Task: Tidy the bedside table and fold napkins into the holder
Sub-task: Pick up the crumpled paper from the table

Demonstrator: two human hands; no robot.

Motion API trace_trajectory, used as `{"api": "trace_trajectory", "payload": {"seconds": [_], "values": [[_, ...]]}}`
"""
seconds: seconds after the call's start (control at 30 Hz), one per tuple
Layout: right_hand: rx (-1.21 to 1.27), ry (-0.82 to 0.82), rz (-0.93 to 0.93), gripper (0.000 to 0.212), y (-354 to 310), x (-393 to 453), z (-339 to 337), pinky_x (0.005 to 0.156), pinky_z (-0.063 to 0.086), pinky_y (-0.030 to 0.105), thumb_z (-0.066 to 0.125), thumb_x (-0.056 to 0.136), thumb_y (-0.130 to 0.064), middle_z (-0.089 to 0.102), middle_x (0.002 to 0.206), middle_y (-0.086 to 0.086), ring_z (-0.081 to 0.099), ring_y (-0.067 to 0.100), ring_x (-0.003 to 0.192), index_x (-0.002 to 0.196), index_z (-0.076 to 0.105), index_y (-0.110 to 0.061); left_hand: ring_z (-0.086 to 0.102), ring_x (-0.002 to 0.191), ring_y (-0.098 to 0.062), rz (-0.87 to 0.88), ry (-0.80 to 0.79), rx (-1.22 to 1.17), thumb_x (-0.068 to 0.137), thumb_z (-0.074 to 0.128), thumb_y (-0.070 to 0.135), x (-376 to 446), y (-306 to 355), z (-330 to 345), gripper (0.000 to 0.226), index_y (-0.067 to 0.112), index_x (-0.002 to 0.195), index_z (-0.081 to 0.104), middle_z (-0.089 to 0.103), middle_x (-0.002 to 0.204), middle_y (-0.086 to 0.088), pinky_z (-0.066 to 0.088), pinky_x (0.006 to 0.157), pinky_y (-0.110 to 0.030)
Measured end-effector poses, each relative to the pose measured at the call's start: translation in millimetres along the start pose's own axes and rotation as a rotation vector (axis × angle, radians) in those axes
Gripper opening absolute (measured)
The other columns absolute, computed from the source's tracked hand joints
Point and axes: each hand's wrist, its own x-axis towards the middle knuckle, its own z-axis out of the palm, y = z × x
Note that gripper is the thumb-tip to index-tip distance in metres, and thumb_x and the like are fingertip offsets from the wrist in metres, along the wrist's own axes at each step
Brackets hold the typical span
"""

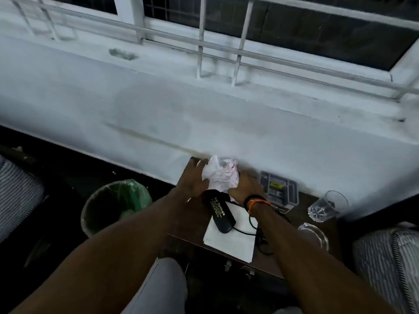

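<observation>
Both arms reach forward over the dark bedside table (195,225). A crumpled white napkin (221,176) with reddish marks sits at the table's far edge against the wall, between the two hands. The left hand (192,180) lies at the napkin's 9 o'clock, fingers spread and fairly straight, touching its side. The right hand (244,185) is at the napkin's 4 o'clock, fingers pressed to the paper; motion blur hides whether they curl round it, so I cannot tell its grip. A black and orange band (256,201) is on the right wrist.

At the napkin's 6 o'clock: a black spectacle case (218,210) lying on a flat white napkin (231,241), with a black cord (251,225) looping beside it. At 3 o'clock: a clear holder (280,189), then a drinking glass (325,207). A green-lined bin (115,205) stands on the floor at 8 o'clock.
</observation>
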Motion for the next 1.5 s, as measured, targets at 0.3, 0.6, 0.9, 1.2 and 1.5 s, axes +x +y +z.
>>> {"api": "trace_trajectory", "payload": {"seconds": [0.3,0.6,0.9,1.2,1.5], "values": [[-0.008,0.004,0.042,0.058,6,25,22,0.085,0.054,0.042,0.05,0.08,-0.051,0.061,0.125,0.01,0.064,0.036,0.106,0.131,0.049,-0.023,0.05,0.128,-0.02,-0.285,0.024,-0.265,0.069,0.079,0.043,28,-10,14,0.084,0.019,0.142,0.044,0.05,0.139,-0.001,0.043,0.105,-0.035],[0.01,0.22,0.028,0.043,-3,30,17,0.08,0.051,0.041,0.052,0.086,-0.034,0.063,0.114,0.016,0.063,0.039,0.101,0.123,0.051,-0.013,0.064,0.093,-0.018,-0.219,0.051,-0.368,0.078,0.075,0.028,30,-1,10,0.034,0.01,0.106,0.069,0.067,0.1,-0.001,0.051,0.082,-0.032],[0.009,0.405,-0.119,0.048,-42,22,-24,0.078,0.047,0.035,0.06,0.08,-0.028,0.066,0.112,0.009,0.062,0.035,0.101,0.126,0.058,-0.017,0.073,0.081,-0.032,-0.288,0.028,-0.631,0.065,0.079,0.027,28,3,-60,0.041,0.003,0.098,0.071,0.075,0.088,-0.017,0.06,0.078,-0.048],[0.11,0.349,-0.244,0.04,-119,14,-14,0.081,0.054,0.036,0.061,0.08,-0.039,0.071,0.104,0.003,0.065,0.029,0.096,0.117,0.065,-0.023,0.065,0.062,-0.02,-0.346,0.218,-0.674,0.076,0.081,0.012,-13,-31,-129,0.024,-0.003,0.093,0.071,0.068,0.073,-0.013,0.056,0.056,-0.026],[0.09,0.06,-0.384,0.047,-198,7,65,0.079,0.053,0.037,0.069,0.078,-0.047,0.072,0.103,0.004,0.065,0.03,0.099,0.117,0.065,-0.02,0.067,0.064,-0.025,-0.623,0.383,-0.571,0.07,0.073,0.014,-76,-129,-157,0.02,0.004,0.087,0.073,0.071,0.076,-0.018,0.062,0.072,-0.042]]}}
